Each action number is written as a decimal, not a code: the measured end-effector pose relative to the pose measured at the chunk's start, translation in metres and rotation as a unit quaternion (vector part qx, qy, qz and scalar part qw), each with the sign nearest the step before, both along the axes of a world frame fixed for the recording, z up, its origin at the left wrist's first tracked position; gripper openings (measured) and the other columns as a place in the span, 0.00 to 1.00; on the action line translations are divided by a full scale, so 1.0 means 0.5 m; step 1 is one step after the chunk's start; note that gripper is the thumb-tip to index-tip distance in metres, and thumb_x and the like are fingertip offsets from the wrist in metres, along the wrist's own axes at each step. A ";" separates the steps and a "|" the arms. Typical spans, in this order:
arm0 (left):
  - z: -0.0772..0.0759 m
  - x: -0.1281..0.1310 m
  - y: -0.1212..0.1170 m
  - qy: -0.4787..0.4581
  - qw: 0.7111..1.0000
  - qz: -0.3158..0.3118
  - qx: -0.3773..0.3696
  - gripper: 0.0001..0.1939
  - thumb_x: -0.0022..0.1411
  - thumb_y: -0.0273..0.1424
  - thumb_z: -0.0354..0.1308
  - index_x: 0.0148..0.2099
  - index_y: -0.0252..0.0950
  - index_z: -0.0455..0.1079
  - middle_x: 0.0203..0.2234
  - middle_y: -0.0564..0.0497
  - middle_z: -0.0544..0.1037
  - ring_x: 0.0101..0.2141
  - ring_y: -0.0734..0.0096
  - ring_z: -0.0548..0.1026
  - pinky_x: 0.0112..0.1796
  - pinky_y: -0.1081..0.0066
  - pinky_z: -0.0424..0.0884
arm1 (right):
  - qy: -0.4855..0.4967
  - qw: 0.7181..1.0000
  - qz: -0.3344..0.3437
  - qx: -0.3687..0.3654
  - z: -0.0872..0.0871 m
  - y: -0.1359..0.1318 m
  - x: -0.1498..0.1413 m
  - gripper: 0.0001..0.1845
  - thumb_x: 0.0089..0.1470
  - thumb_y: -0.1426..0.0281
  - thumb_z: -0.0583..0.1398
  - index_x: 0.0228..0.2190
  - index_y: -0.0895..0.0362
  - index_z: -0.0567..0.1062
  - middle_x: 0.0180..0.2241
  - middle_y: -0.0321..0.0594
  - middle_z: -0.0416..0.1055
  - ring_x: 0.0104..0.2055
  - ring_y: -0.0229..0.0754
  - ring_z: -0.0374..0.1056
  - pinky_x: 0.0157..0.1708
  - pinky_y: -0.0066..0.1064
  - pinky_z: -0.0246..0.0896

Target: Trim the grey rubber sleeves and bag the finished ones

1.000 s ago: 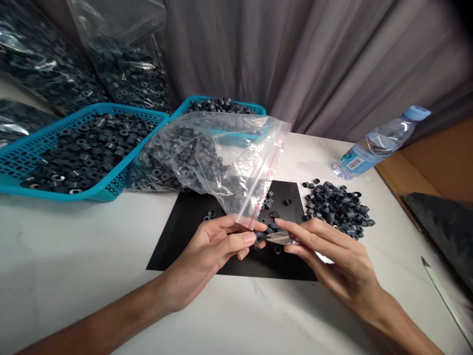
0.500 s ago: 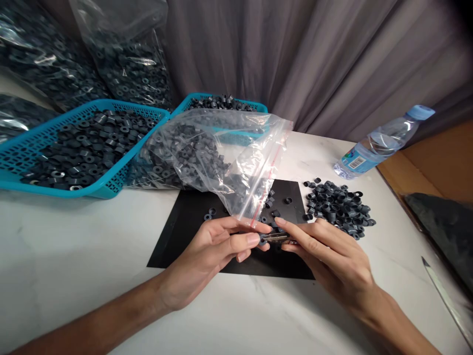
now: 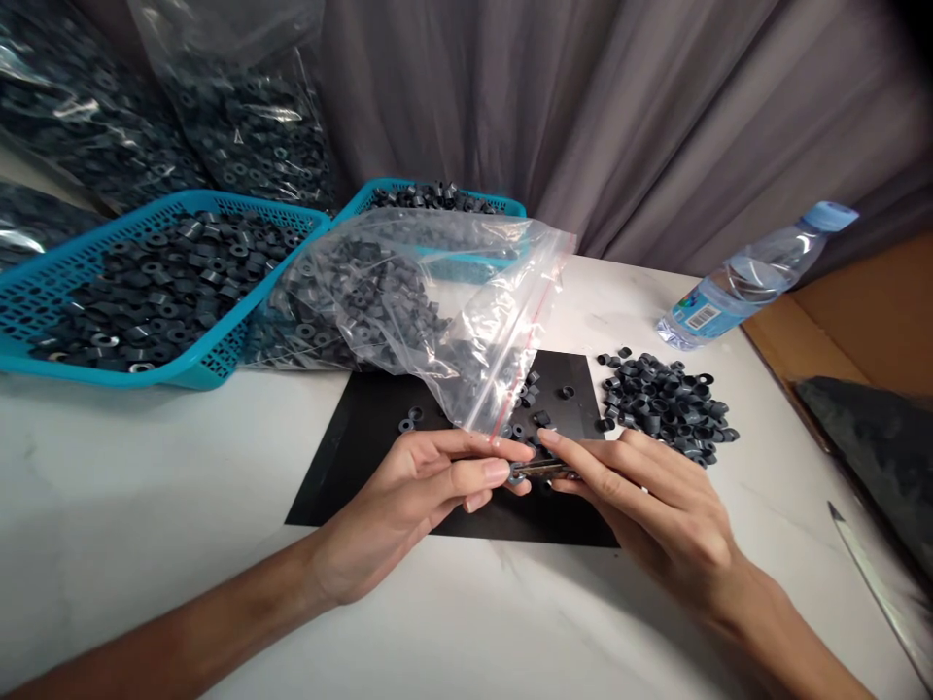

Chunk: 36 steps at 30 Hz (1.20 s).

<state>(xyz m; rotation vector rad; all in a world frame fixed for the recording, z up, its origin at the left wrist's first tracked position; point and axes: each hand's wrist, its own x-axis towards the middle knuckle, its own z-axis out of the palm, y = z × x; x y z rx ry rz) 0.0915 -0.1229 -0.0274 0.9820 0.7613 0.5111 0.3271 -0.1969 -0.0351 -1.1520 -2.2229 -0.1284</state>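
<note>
My left hand [image 3: 408, 510] pinches a small dark grey plastic ring [image 3: 516, 474] between thumb and fingers, above the black mat [image 3: 335, 476]. My right hand [image 3: 660, 491] is closed on a slim metal tool [image 3: 543, 469], with its tip at the ring. Its handle is hidden by my fingers, and I cannot make out its exact kind. Behind my fingers, an open clear zip bag [image 3: 466, 365] holding many such rings lies partly over the mat. Several loose rings [image 3: 540, 419] lie on the mat near my fingertips.
A heap of rings [image 3: 667, 403] lies right of the mat. Two blue baskets [image 3: 208, 367] [image 3: 521, 210] full of rings stand behind to the left, with filled bags [image 3: 255, 126] beyond. A water bottle [image 3: 754, 277] stands at the right; a knife-like blade [image 3: 871, 574] lies near the right edge.
Both hands keep nearly the same place. The ring and the metal tool have shifted very slightly between my fingers. The whole view has moved a little.
</note>
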 end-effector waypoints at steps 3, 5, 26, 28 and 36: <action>-0.002 0.000 0.000 -0.006 1.000 -0.006 -0.005 0.09 0.61 0.37 0.67 0.44 0.43 0.84 0.33 0.50 0.83 0.42 0.68 0.81 0.46 0.74 0.72 | 0.002 1.000 -0.001 0.006 0.001 0.001 -0.001 0.36 0.63 0.81 0.60 0.68 0.55 0.60 0.42 0.44 0.80 0.32 0.39 0.67 0.32 0.33 0.62; -0.002 0.001 0.000 -0.018 1.000 -0.014 -0.010 0.09 0.61 0.37 0.68 0.44 0.44 0.83 0.34 0.52 0.83 0.42 0.70 0.81 0.46 0.76 0.72 | 0.005 1.000 -0.002 0.010 0.001 0.003 0.000 0.35 0.64 0.81 0.60 0.68 0.53 0.60 0.41 0.42 0.80 0.31 0.38 0.66 0.31 0.33 0.62; 0.003 0.004 -0.003 -0.037 0.998 -0.018 -0.052 0.10 0.58 0.36 0.71 0.43 0.45 0.84 0.30 0.53 0.83 0.41 0.75 0.79 0.45 0.79 0.69 | 0.034 0.999 0.011 -0.012 0.003 0.002 0.007 0.31 0.63 0.80 0.61 0.65 0.57 0.64 0.41 0.42 0.78 0.32 0.38 0.64 0.33 0.33 0.61; 0.003 0.003 -0.003 -0.037 0.997 -0.023 -0.060 0.10 0.58 0.37 0.71 0.44 0.45 0.84 0.31 0.53 0.83 0.41 0.76 0.79 0.46 0.79 0.68 | 0.036 0.999 0.014 -0.007 0.003 0.002 0.007 0.30 0.63 0.80 0.61 0.64 0.59 0.66 0.41 0.43 0.78 0.32 0.38 0.63 0.33 0.33 0.61; -0.003 0.001 -0.001 -0.047 0.995 -0.030 -0.079 0.09 0.61 0.36 0.70 0.45 0.47 0.83 0.32 0.55 0.81 0.44 0.76 0.77 0.49 0.78 0.66 | -0.018 1.000 0.005 0.024 0.008 0.002 0.008 0.31 0.60 0.82 0.63 0.63 0.63 0.67 0.40 0.45 0.78 0.32 0.38 0.60 0.32 0.33 0.57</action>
